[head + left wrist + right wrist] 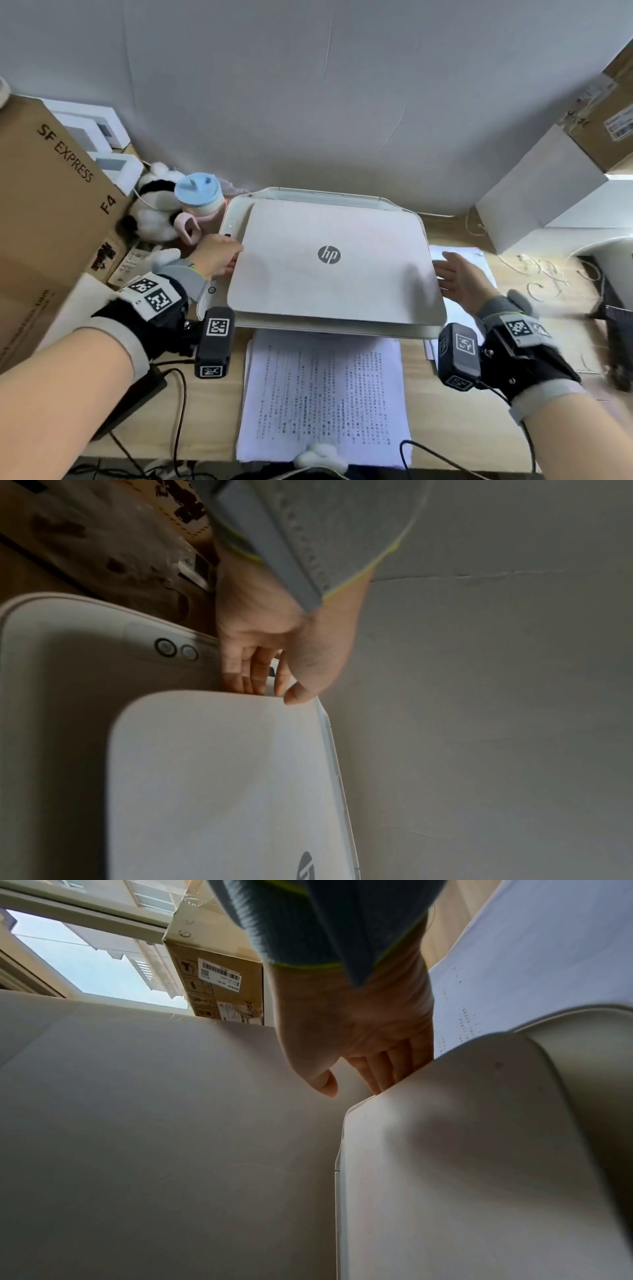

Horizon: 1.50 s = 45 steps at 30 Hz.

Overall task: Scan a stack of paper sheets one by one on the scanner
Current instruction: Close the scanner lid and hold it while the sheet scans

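Note:
A white HP scanner (pixel 236 219) sits mid-desk, its lid (pixel 329 274) slightly raised at the front. My left hand (pixel 231 262) pinches the lid's left edge (pixel 222 777), fingers (pixel 246 680) tucked under it and thumb on top. My right hand (pixel 448 277) is at the lid's right edge (pixel 462 1150) with straight fingers (pixel 383 1069) slipped beneath it and the thumb held apart. A stack of printed sheets (pixel 322 394) lies in front of the scanner. More sheets (pixel 462 263) lie to its right, under my right hand. The glass is hidden.
An SF Express cardboard box (pixel 51 205) stands at the left, with a plush toy (pixel 154 209) and a blue-lidded cup (pixel 198 195) behind the scanner's left corner. White boxes (pixel 541 192) stand at the right. Cables (pixel 181 404) run along the desk's front edge.

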Each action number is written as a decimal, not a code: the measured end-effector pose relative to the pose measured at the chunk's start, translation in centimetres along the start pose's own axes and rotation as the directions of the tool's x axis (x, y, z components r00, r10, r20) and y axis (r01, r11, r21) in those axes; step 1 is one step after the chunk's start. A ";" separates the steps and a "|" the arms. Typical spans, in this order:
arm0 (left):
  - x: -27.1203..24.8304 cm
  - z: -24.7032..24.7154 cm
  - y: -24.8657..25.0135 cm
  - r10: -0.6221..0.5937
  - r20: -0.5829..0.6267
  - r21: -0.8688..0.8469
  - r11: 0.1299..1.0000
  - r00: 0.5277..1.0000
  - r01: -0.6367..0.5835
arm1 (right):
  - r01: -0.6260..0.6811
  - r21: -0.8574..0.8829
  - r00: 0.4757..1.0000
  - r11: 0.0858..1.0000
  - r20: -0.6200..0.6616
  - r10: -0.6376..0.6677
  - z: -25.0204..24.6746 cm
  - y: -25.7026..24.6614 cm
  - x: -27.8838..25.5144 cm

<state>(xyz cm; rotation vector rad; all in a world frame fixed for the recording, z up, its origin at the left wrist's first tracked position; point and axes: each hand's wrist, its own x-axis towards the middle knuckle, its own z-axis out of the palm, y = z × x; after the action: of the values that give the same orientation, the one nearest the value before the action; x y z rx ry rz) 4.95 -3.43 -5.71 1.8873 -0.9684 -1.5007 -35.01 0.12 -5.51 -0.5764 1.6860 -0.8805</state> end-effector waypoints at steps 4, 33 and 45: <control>-0.8 0.3 -0.3 -0.024 -0.021 -0.025 0.999 0.999 0.024 | 0.046 -0.017 0.996 0.999 -0.074 -0.048 0.2 0.5 -0.5; 4.3 -2.2 -6.7 -0.062 -0.388 0.177 0.974 0.920 0.140 | 0.059 -0.155 0.978 0.986 -0.187 -0.088 0.5 5.1 -1.2; 2.6 -2.6 -8.4 -0.081 -0.428 0.103 0.985 0.900 0.138 | 0.020 -0.127 0.966 0.992 -0.253 -0.052 0.5 6.5 -1.0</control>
<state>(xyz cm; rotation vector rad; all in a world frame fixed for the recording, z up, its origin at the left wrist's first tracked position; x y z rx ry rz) 9.52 -0.54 -13.11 2.2703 -0.7799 -1.0316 -33.88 4.71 -10.14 -0.5984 1.9806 -0.9115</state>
